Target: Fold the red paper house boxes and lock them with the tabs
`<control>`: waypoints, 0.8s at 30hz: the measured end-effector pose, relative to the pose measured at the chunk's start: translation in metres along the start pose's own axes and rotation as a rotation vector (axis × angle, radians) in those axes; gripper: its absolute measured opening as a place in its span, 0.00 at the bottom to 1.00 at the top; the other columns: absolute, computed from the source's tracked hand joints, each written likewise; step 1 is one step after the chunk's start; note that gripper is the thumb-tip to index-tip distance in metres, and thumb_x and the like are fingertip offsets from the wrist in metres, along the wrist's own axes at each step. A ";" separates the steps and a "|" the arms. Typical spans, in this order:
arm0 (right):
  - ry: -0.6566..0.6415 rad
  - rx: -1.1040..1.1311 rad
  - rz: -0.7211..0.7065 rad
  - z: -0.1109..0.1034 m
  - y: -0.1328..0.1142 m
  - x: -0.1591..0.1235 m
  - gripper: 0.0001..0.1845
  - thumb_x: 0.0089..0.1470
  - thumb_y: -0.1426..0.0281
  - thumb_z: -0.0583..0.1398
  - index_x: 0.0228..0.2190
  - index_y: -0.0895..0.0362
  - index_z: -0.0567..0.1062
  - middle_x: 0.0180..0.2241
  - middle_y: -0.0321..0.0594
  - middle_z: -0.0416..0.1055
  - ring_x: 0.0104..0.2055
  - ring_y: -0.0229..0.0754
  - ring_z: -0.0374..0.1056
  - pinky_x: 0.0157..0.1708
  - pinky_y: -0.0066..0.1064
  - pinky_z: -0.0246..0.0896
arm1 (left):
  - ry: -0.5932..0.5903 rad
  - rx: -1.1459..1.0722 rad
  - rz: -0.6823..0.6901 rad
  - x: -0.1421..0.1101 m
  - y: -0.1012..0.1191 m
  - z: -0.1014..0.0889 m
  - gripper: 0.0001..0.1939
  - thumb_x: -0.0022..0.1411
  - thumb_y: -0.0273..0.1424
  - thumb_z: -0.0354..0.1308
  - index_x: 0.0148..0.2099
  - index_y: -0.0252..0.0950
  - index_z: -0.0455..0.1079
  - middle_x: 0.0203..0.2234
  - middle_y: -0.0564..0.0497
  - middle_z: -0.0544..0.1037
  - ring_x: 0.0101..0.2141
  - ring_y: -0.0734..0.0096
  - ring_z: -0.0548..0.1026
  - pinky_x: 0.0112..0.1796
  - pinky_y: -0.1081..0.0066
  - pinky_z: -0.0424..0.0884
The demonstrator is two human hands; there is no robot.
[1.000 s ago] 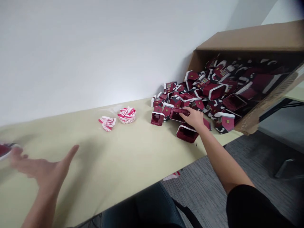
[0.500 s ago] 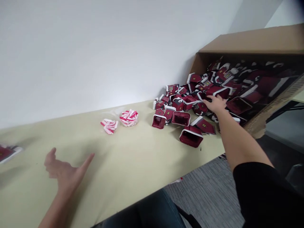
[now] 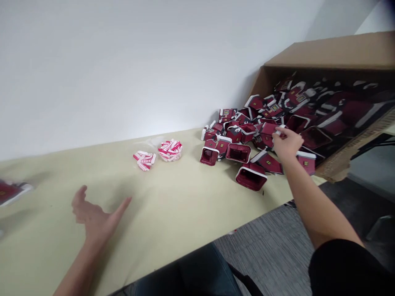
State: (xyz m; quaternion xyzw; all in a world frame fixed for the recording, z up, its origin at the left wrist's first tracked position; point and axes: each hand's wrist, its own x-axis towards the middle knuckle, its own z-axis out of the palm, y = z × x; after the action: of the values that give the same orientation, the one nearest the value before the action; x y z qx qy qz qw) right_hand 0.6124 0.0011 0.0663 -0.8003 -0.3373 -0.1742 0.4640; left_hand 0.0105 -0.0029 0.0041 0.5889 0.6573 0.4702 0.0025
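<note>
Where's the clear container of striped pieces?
Head view: the container sits on the cream table, left of the pile of red house-shaped boxes, right of a loose heap of striped pieces.

right sleeve [image 3: 345, 269]: black, short | trousers [image 3: 188, 273]: dark blue

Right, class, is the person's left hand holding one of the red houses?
No, the left hand is open, fingers spread, holding nothing.
</note>
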 end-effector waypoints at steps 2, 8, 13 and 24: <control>-0.001 0.169 0.018 -0.002 -0.021 -0.021 0.19 0.48 0.64 0.61 0.41 0.57 0.80 0.24 0.37 0.71 0.26 0.42 0.64 0.39 0.41 0.64 | -0.015 -0.020 0.025 -0.003 0.008 0.001 0.62 0.40 0.57 0.67 0.70 0.40 0.42 0.64 0.34 0.54 0.62 0.36 0.58 0.59 0.37 0.53; -0.387 0.874 0.055 -0.011 -0.124 -0.119 0.15 0.41 0.59 0.66 0.30 0.53 0.72 0.26 0.35 0.70 0.26 0.38 0.65 0.29 0.33 0.64 | -0.252 -0.110 0.241 -0.004 0.039 0.007 0.51 0.44 0.53 0.68 0.65 0.40 0.52 0.62 0.36 0.58 0.62 0.40 0.59 0.58 0.42 0.56; -0.946 1.155 0.287 -0.013 -0.196 -0.202 0.20 0.36 0.62 0.71 0.26 0.52 0.67 0.23 0.30 0.68 0.25 0.36 0.65 0.28 0.30 0.64 | -0.546 -0.382 0.266 0.001 0.043 0.023 0.52 0.45 0.46 0.71 0.66 0.41 0.49 0.65 0.36 0.56 0.63 0.42 0.59 0.58 0.44 0.59; -1.471 0.829 0.431 0.059 -0.231 -0.265 0.14 0.43 0.74 0.68 0.33 0.56 0.71 0.32 0.37 0.77 0.32 0.38 0.73 0.34 0.29 0.67 | -0.570 -0.641 -0.068 0.019 0.000 0.023 0.31 0.42 0.41 0.74 0.47 0.36 0.71 0.40 0.44 0.79 0.42 0.52 0.77 0.46 0.53 0.72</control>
State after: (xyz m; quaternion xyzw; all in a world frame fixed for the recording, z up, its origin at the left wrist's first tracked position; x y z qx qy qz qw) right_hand 0.2603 0.0308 0.0238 -0.5229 -0.4286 0.6153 0.4053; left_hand 0.0177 0.0266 0.0019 0.6429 0.4699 0.4687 0.3824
